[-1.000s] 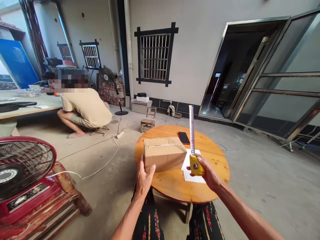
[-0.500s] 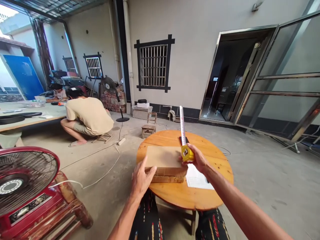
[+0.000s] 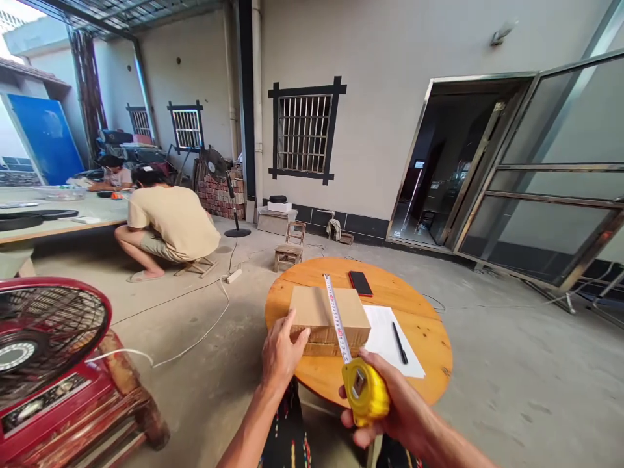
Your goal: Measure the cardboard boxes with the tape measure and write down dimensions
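A brown cardboard box (image 3: 316, 305) lies on a round wooden table (image 3: 429, 331). At its front left corner rests my left hand (image 3: 283, 348), thumb and fingers apart and seemingly touching the box. My right hand (image 3: 390, 403) is wrapped round a yellow tape measure (image 3: 365, 393), held low at the table's front edge. From it the white blade (image 3: 334, 305) runs out over the box top, its tip near the box's far edge. I cannot tell whether the blade touches the cardboard.
Right of the box lie a paper sheet (image 3: 385, 331), a black pen (image 3: 400, 343) and a phone (image 3: 361, 283). A red fan (image 3: 53, 344) stands at left. Farther off, a person in a yellow shirt (image 3: 173, 218) sits at a large table (image 3: 92, 227). A small chair (image 3: 290, 247) stands behind.
My right hand has come down and toward me with the tape measure. The blade, upright before, now stretches forward over the box. The phone and pen show more fully.
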Demonstrator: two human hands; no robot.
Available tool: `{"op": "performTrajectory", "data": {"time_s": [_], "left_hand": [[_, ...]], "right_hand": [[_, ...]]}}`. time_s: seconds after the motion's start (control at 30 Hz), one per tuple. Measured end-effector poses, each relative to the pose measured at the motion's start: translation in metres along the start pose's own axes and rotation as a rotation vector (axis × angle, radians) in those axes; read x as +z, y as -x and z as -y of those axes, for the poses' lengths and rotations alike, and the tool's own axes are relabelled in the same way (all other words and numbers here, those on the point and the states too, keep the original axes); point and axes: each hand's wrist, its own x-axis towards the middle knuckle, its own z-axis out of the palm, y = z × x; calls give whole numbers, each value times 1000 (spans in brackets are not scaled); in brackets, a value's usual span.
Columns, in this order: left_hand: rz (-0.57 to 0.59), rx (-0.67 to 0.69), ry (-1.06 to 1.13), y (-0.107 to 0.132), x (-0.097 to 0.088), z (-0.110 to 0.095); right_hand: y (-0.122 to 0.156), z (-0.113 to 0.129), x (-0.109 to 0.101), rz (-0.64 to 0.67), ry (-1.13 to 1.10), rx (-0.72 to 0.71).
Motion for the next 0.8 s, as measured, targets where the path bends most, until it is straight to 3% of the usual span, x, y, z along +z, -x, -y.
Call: {"op": "performTrajectory", "data": {"time_s": [0.23,0.43,0.67,0.8], "left_hand": [[-19,-1,-24,2,1,-6],[-14,-5,-15,1,2,-5],[-31,-6,53,0,2,-5],[-42,-19,130,-6,5,-7]], "right_hand": [[3,-13,-4,8,-5,68],[19,-17,7,-48,-30,126],[13,-22,8,-28,-77,70],[13,-23,1,-98,75,-17]]}}
